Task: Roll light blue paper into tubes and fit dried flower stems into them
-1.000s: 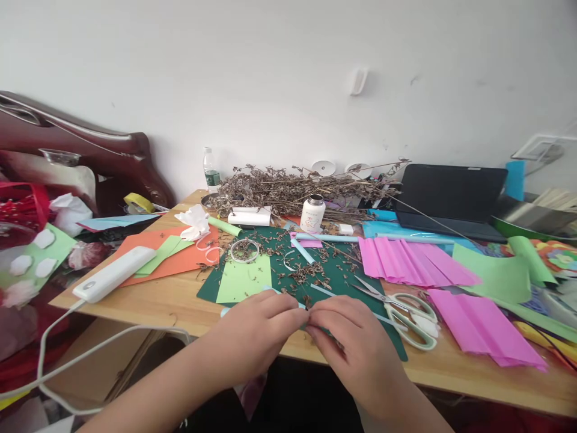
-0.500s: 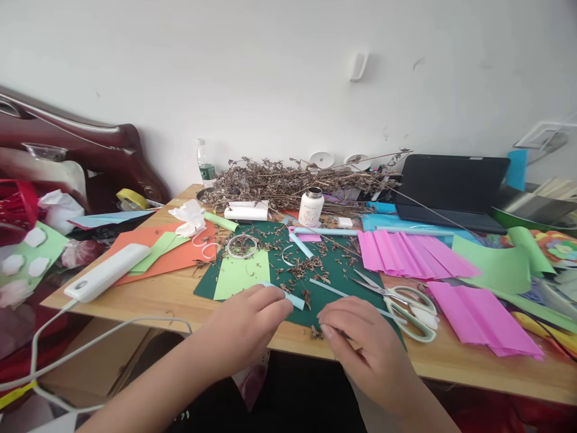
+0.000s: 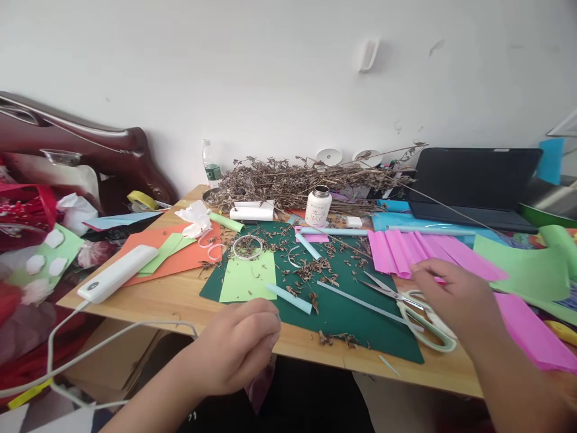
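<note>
My left hand (image 3: 246,337) is closed at the front edge of the table; a tiny pale-blue bit may show at its fingertips, but I cannot make it out. Raised over the pleated pink paper (image 3: 390,252) is my right hand (image 3: 457,294), its fingers drawn together; anything between them is hidden. Below it lie scissors (image 3: 408,300) with pale green handles, blades apart. On the green cutting mat (image 3: 356,322) are a rolled light-blue paper tube (image 3: 291,299), a narrow blue strip (image 3: 356,299) and dried leaf crumbs (image 3: 311,269). A light-green sheet (image 3: 247,279) lies beyond my left hand.
A bundle of dried twigs (image 3: 279,180) runs along the wall, behind an open white bottle (image 3: 318,207). A dark laptop or tablet (image 3: 478,186) stands at right. At left, a white corded device (image 3: 118,273) lies beside orange paper (image 3: 153,240).
My right hand has risen and moved right, from the mat's front edge to over the scissors and pink paper. My left hand has drawn back slightly from the blue tube. The view has shifted a little.
</note>
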`<control>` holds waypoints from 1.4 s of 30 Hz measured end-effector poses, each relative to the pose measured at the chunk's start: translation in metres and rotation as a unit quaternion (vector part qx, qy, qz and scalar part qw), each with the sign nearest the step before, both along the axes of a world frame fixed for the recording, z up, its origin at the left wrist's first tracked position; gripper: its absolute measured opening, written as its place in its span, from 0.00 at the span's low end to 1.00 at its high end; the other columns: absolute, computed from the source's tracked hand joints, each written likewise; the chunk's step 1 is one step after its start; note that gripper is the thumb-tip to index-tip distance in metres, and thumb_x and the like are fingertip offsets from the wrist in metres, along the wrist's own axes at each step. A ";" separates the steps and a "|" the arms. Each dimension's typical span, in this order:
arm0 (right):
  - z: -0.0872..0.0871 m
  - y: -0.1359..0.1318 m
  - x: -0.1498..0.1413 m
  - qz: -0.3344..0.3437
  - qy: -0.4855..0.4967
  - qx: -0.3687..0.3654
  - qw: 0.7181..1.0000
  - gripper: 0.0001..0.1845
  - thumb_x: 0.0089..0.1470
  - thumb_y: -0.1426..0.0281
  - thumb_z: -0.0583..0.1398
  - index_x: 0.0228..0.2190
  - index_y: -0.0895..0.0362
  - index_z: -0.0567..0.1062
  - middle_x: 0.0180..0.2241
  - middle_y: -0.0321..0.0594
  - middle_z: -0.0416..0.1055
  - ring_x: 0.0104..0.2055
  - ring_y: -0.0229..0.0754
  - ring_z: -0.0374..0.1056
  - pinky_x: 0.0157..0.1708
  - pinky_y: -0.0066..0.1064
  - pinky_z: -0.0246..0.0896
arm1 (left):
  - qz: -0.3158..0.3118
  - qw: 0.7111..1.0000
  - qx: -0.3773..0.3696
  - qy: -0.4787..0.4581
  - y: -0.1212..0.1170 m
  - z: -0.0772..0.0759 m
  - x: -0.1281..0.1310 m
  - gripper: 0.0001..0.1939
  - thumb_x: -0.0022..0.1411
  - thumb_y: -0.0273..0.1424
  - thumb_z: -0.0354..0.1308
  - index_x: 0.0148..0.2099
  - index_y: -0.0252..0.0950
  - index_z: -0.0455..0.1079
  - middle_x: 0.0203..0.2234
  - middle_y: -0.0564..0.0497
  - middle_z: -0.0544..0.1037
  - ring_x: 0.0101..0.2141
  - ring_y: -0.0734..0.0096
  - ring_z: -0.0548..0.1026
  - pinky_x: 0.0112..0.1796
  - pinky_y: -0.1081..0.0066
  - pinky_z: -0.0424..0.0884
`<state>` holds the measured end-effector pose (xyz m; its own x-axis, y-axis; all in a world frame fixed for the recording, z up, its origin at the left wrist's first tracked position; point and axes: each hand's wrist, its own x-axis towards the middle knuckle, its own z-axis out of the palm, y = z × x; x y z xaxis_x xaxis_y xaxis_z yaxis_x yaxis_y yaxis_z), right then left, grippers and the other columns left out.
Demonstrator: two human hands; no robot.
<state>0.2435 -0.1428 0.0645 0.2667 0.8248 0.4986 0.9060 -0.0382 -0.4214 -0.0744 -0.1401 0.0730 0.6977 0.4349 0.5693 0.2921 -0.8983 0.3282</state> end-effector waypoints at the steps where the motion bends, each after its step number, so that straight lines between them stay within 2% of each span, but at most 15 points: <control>1: 0.007 0.004 0.012 -0.009 -0.031 -0.001 0.999 0.09 0.45 0.67 0.52 0.18 0.53 0.67 0.19 0.37 0.69 0.18 0.39 0.60 0.16 0.29 0.51 | -0.004 0.999 -0.021 -0.026 0.000 -0.001 -0.001 0.11 0.53 0.18 0.44 0.38 0.36 0.55 0.24 0.50 0.66 0.27 0.73 0.66 0.25 0.74 0.65; 6: 0.032 0.040 0.065 -0.121 -0.069 0.043 0.989 0.22 0.47 0.56 0.50 0.09 0.52 0.58 0.08 0.35 0.51 0.13 0.36 0.47 0.14 0.30 0.42 | -0.067 0.966 -0.150 -0.200 -0.001 -0.010 0.007 0.12 0.55 0.19 0.44 0.40 0.37 0.56 0.26 0.50 0.65 0.22 0.77 0.66 0.20 0.76 0.63; 8: 0.027 0.044 0.054 -0.065 0.003 0.027 0.997 0.22 0.46 0.53 0.50 0.09 0.52 0.61 0.09 0.35 0.54 0.15 0.39 0.54 0.16 0.32 0.49 | -0.091 0.925 -0.211 -0.302 0.003 -0.012 0.019 0.09 0.57 0.22 0.43 0.41 0.38 0.56 0.29 0.49 0.66 0.19 0.80 0.66 0.18 0.77 0.63; 10: 0.014 0.034 0.017 0.099 0.118 -0.043 0.987 0.23 0.47 0.50 0.47 0.20 0.53 0.70 0.20 0.41 0.68 0.23 0.43 0.63 0.22 0.35 0.57 | -0.097 0.877 -0.241 -0.404 0.010 -0.011 0.037 0.07 0.59 0.24 0.43 0.39 0.39 0.56 0.30 0.50 0.68 0.18 0.80 0.68 0.17 0.77 0.64; 13: -0.009 0.005 -0.057 0.385 0.239 -0.205 0.868 0.31 0.44 0.53 0.55 0.49 0.52 0.60 0.42 0.43 0.67 0.40 0.46 0.64 0.37 0.38 0.60 | -0.064 0.813 -0.301 -0.495 0.025 -0.008 0.066 0.03 0.59 0.26 0.45 0.36 0.39 0.56 0.26 0.55 0.70 0.18 0.79 0.70 0.17 0.78 0.65; 16: -0.022 -0.011 -0.104 0.433 0.368 -0.263 0.780 0.33 0.46 0.60 0.56 0.53 0.50 0.52 0.39 0.40 0.68 0.38 0.41 0.65 0.34 0.33 0.62 | -0.003 0.762 -0.350 -0.545 0.040 -0.010 0.090 0.03 0.58 0.28 0.47 0.35 0.39 0.55 0.25 0.56 0.72 0.22 0.77 0.72 0.21 0.76 0.69; 18: -0.024 -0.005 -0.108 0.399 0.412 -0.261 0.776 0.28 0.49 0.64 0.53 0.52 0.51 0.53 0.33 0.37 0.70 0.32 0.38 0.66 0.32 0.31 0.63 | 0.024 0.754 -0.376 -0.538 0.053 -0.015 0.100 0.04 0.58 0.30 0.47 0.36 0.40 0.54 0.26 0.56 0.73 0.24 0.76 0.74 0.28 0.71 0.71; 21: -0.025 0.016 -0.077 0.326 0.385 -0.237 0.830 0.25 0.50 0.66 0.52 0.50 0.52 0.56 0.28 0.35 0.70 0.29 0.37 0.67 0.34 0.32 0.62 | 0.030 0.805 -0.382 -0.454 0.082 -0.027 0.106 0.10 0.59 0.33 0.46 0.43 0.42 0.50 0.33 0.51 0.74 0.32 0.70 0.74 0.34 0.65 0.70; 23: -0.027 0.031 -0.042 0.242 0.342 -0.228 0.879 0.25 0.49 0.64 0.51 0.50 0.53 0.57 0.29 0.37 0.71 0.30 0.38 0.68 0.34 0.33 0.62 | 0.058 0.876 -0.330 -0.347 0.108 -0.036 0.104 0.16 0.59 0.35 0.43 0.49 0.41 0.46 0.41 0.45 0.71 0.40 0.67 0.71 0.38 0.61 0.67; 26: -0.033 0.043 0.015 0.049 0.249 -0.201 0.946 0.28 0.48 0.60 0.50 0.51 0.52 0.56 0.30 0.39 0.72 0.30 0.43 0.69 0.27 0.33 0.62 | 0.125 0.976 -0.181 -0.001 0.147 -0.049 0.102 0.15 0.57 0.31 0.46 0.48 0.38 0.56 0.45 0.43 0.68 0.47 0.59 0.65 0.44 0.57 0.62; 28: -0.041 0.043 0.046 -0.039 0.190 -0.182 0.964 0.27 0.48 0.59 0.49 0.50 0.54 0.59 0.30 0.41 0.73 0.34 0.46 0.69 0.30 0.35 0.61 | 0.123 0.971 -0.036 0.201 0.165 -0.058 0.104 0.16 0.54 0.24 0.47 0.46 0.40 0.61 0.46 0.45 0.67 0.48 0.56 0.62 0.45 0.53 0.58; 30: -0.051 0.038 0.064 -0.092 0.165 -0.170 0.967 0.28 0.48 0.58 0.47 0.50 0.55 0.59 0.30 0.42 0.73 0.35 0.49 0.68 0.31 0.38 0.61 | 0.106 0.934 0.076 0.332 0.174 -0.066 0.108 0.18 0.50 0.19 0.49 0.43 0.40 0.64 0.47 0.45 0.66 0.48 0.53 0.61 0.43 0.50 0.57; 34: -0.065 0.028 0.073 -0.136 0.137 -0.154 0.969 0.29 0.48 0.56 0.45 0.50 0.55 0.58 0.37 0.45 0.71 0.39 0.51 0.67 0.30 0.38 0.61 | 0.090 0.921 0.121 0.358 0.177 -0.069 0.115 0.11 0.51 0.20 0.50 0.36 0.37 0.67 0.38 0.44 0.70 0.43 0.56 0.64 0.43 0.51 0.57; 37: -0.068 0.025 0.070 -0.147 0.123 -0.143 0.971 0.29 0.48 0.55 0.45 0.48 0.57 0.61 0.41 0.48 0.69 0.41 0.52 0.66 0.31 0.37 0.62 | 0.091 0.929 0.153 0.325 0.176 -0.056 0.111 0.07 0.54 0.24 0.49 0.35 0.36 0.67 0.35 0.45 0.71 0.41 0.58 0.66 0.40 0.55 0.60; 42: -0.068 0.024 0.065 -0.139 0.106 -0.128 0.976 0.27 0.49 0.56 0.43 0.43 0.59 0.64 0.41 0.48 0.68 0.40 0.50 0.65 0.32 0.37 0.62 | 0.154 0.980 0.080 0.098 0.149 -0.025 0.079 0.09 0.55 0.28 0.49 0.40 0.36 0.64 0.38 0.46 0.72 0.40 0.62 0.68 0.39 0.62 0.64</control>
